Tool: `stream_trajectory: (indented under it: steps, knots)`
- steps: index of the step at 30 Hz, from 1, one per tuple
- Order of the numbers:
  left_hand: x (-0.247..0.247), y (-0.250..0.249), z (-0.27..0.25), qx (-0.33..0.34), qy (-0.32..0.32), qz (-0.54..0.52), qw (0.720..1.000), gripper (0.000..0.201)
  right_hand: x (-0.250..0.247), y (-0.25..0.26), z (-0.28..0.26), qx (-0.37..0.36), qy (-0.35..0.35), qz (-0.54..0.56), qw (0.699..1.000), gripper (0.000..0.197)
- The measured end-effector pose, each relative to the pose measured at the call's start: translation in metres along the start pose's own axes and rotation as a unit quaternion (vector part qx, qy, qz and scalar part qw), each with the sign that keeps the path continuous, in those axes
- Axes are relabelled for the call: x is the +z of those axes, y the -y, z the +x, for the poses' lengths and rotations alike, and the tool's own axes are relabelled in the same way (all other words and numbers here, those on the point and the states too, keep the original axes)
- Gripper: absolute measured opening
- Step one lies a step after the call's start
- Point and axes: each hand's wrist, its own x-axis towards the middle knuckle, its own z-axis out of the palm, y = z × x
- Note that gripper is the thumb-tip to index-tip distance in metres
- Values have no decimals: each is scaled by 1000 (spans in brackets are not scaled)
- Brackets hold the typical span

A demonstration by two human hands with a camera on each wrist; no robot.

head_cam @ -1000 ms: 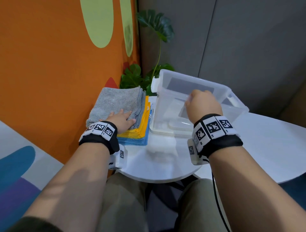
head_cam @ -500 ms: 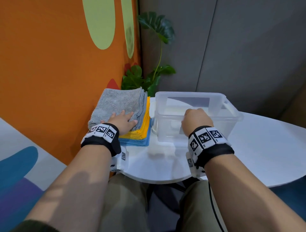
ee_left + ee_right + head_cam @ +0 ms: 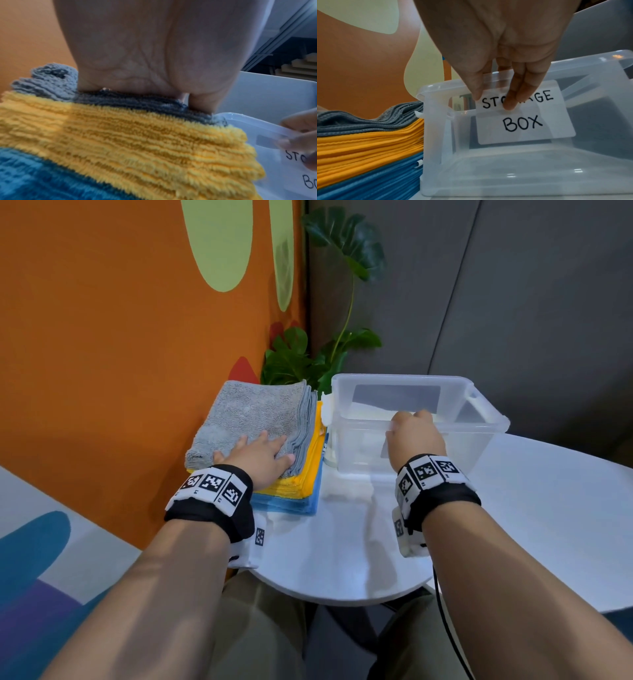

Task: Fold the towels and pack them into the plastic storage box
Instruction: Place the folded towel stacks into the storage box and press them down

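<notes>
A folded stack of towels lies at the table's left edge, with a grey towel [image 3: 257,412] on top, yellow towels [image 3: 308,470] under it and blue towels [image 3: 291,503] lowest. My left hand [image 3: 260,453] rests flat on the grey towel [image 3: 44,81], fingers straight. The clear plastic storage box [image 3: 479,440] stands upright just right of the stack, with no towels inside. My right hand [image 3: 414,436] pinches the box's near rim. In the right wrist view its fingers [image 3: 511,100] lie over the "STORAGE BOX" label [image 3: 530,128].
The round white table [image 3: 342,559] holds both items. An orange wall [image 3: 102,337] runs along the left, close behind the stack. A leafy plant [image 3: 298,361] stands behind the towels, and grey panels [image 3: 513,302] fill the back. My knees are under the near table edge.
One second ago my right hand held the box tilted up on its edge. It now sits level on the table, still gripped. My left hand stayed on the towel stack.
</notes>
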Motion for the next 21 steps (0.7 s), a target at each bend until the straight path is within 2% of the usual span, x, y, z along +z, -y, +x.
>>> stream_trajectory:
  steps: [5,10,16,21]
  knots:
    - [1,-2,1,-4,-2,1,1000,58,-7,0,-1,-5,-19,30,999,18]
    - [2,-3,-2,-2,-4,2,1000,59,-35,8,-20,0,-58,39,998,20]
    - [1,-3,-10,-1,-7,6,1000,58,-70,15,-55,-8,-45,0,999,27]
    - [1,-1,-13,5,-3,0,1000,57,-76,16,-76,-14,-24,-27,999,26]
